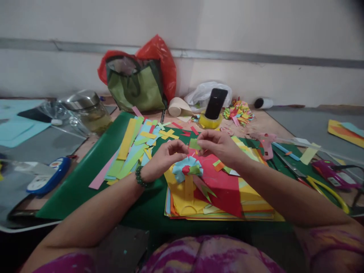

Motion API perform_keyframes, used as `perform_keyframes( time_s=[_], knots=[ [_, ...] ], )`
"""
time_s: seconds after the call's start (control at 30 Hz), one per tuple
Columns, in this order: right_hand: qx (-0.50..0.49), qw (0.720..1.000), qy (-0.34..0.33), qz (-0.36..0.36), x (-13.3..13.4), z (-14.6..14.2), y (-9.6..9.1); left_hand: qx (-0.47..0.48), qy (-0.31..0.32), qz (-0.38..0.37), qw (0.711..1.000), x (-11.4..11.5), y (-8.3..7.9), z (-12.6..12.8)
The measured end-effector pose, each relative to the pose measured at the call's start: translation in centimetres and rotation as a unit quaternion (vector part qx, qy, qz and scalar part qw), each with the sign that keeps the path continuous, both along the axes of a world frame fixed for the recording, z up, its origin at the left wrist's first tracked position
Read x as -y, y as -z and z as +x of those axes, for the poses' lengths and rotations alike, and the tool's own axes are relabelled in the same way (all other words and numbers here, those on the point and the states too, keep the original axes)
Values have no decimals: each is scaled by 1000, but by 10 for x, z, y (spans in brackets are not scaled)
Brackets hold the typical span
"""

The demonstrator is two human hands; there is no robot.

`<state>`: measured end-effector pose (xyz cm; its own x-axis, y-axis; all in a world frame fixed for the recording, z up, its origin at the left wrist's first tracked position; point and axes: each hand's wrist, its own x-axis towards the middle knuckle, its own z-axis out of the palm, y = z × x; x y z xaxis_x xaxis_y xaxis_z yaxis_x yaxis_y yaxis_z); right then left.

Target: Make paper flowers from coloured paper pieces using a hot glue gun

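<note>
Paper strips (126,144) are lying left of the blue paper flower (187,169) and the glue gun (266,144) is sitting right of it, probably for easy reach. Right hand (217,146) is pinching a green paper piece (194,144) just beyond the flower; left hand (166,156) is hovering nearby, half-curled, can't tell if it's gripping anything.

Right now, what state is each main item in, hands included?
Right hand: pinching green paper piece
Left hand: fingers curled, grip unclear
Blue paper flower: lying on papers
Paper strips: cut, loosely piled
Phone: propped up, screen dark
Jar: lidded, partly filled
Green bag: upright, open-topped
Scissors: lying flat
Pink glue gun: unheld
</note>
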<state>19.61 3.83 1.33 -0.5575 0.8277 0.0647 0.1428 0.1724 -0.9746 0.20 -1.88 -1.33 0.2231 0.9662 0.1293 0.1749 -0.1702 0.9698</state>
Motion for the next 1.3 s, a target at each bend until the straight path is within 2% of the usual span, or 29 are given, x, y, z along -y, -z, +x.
perform_keyframes(
  time_s=[0.03, 0.07, 0.17, 0.27, 0.37, 0.5, 0.67, 0.97, 1.3],
  knots=[
    [16, 1000, -10, -5, -4, 0, -2, -93, 18, 43, 995, 1, -2, -4],
    [39, 999, -29, -7, -9, 0, -3, -191, 35, 90, 977, 1, -4, -7],
    [131, 986, -105, -2, -19, -3, -1, -401, 106, 180, 892, 6, -10, -11],
    [221, 966, -129, 37, -21, -10, 8, -489, 190, 177, 833, 11, -10, -9],
    [287, 945, -129, 86, -16, -16, 18, -537, 223, 158, 798, 14, -6, -4],
    [318, 936, -112, 99, -13, -20, 27, -547, 231, 168, 787, 14, 0, -1],
    [363, 919, -84, 129, -14, -20, 33, -539, 227, 182, 790, 14, 5, -3],
    [451, 874, -66, 171, -11, -25, 32, -556, 235, 164, 780, 15, 2, -1],
    [488, 851, -66, 185, -11, -27, 32, -568, 224, 204, 765, 16, 8, -1]
  ],
)
